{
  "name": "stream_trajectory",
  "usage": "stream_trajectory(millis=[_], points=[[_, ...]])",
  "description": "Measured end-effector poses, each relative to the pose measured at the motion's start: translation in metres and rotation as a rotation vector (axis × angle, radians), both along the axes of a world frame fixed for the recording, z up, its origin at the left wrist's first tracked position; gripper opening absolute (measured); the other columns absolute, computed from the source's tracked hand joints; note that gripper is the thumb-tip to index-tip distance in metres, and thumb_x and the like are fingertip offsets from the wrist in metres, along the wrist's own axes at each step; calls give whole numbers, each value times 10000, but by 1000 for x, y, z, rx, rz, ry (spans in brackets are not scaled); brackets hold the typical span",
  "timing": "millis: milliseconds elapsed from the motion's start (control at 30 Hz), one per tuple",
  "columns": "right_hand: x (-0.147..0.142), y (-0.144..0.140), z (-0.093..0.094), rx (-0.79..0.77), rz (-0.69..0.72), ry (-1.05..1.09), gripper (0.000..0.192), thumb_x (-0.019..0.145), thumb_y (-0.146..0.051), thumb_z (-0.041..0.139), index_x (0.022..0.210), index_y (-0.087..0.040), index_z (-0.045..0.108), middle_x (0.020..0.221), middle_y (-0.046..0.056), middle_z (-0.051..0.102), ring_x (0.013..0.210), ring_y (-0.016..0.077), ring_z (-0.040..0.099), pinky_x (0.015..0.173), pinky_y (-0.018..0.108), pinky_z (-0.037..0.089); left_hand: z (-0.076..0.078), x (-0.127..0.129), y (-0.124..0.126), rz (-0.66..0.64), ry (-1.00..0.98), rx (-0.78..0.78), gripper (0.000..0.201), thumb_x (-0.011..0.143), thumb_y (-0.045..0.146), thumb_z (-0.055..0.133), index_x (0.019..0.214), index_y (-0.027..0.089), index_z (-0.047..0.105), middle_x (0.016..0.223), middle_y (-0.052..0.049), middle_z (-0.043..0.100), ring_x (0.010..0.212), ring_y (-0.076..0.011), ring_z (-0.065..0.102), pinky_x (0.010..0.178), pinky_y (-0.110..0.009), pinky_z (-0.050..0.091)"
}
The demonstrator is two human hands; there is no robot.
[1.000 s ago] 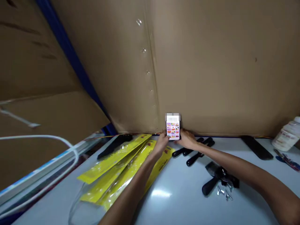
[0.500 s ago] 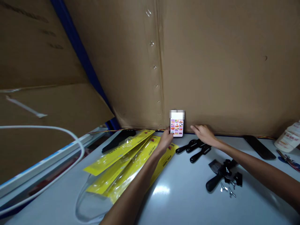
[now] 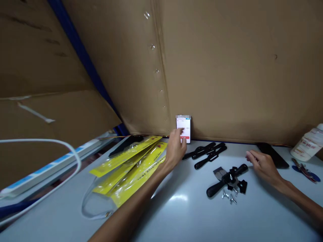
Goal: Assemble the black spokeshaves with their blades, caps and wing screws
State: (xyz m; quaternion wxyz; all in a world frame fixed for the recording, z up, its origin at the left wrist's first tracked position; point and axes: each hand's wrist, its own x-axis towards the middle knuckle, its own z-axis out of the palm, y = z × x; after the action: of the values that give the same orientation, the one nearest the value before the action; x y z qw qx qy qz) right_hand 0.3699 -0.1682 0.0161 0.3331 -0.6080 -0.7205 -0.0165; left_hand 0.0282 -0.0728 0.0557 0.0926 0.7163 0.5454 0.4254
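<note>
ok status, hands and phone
Left hand at phone, touch unclear. Right hand near black-handled tool. Phone upright, partly hidden behind left hand.

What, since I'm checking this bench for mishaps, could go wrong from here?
The phone stands upright, apparently leaning on the cardboard wall; a push from the left hand at its screen might make it slip or tip.
The small silver winged screws lie loose on the table; a sweep of the right hand could scatter them.
</note>
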Motion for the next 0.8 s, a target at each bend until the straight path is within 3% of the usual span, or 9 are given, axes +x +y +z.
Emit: stream_trajectory(millis=[67,133,233,333,500,667,800], points=[[-2,3,-1,-2,-23,40,341,989,-382,384,807,-213,618,701,31,680,624,189,637,648,296,442,4,16,-23,-143,101,-55,299,856,105,466,1061,185,668,908,-69,721,850,-225,680,830,-342,516],[-7,3,-1,15,-18,84,248,957,-298,405,960,-207,635,698,23,681,633,189,642,647,290,444,3,31,-46,-254,179,-101,272,854,99,472,982,208,686,772,-28,705,717,-203,667,726,-315,509],[-16,-7,0,16,-7,90,212,915,-215,444,993,-198,641,744,34,696,668,188,638,651,290,440,-5,48,-77,-353,405,-100,257,937,193,450,1119,182,632,901,-74,708,762,-220,667,710,-340,504],[-26,-25,2,10,23,41,196,932,-196,460,931,-194,656,852,60,720,735,187,646,700,301,450,-16,58,-97,-382,611,-56,267,988,322,433,1111,166,611,1004,-118,680,871,-257,664,721,-368,523],[-46,-49,1,-97,148,-10,167,975,-255,519,944,-196,672,887,45,708,827,186,646,770,315,470,-33,69,-113,-460,774,6,302,987,375,455,1153,170,603,1002,-115,675,885,-281,672,711,-384,534],[-65,-52,-8,-114,181,-55,187,913,-368,651,970,-194,683,918,55,684,865,213,606,772,364,485,-38,76,-117,-483,848,-114,242,988,305,449,1063,155,624,859,-117,718,717,-270,704,557,-320,452],[-67,-49,-12,-82,248,-37,162,959,-256,557,1000,-204,705,870,56,639,847,213,573,745,366,477,-35,77,-115,-526,775,-215,234,989,243,412,1096,133,589,815,-133,744,673,-262,710,517,-305,387]])
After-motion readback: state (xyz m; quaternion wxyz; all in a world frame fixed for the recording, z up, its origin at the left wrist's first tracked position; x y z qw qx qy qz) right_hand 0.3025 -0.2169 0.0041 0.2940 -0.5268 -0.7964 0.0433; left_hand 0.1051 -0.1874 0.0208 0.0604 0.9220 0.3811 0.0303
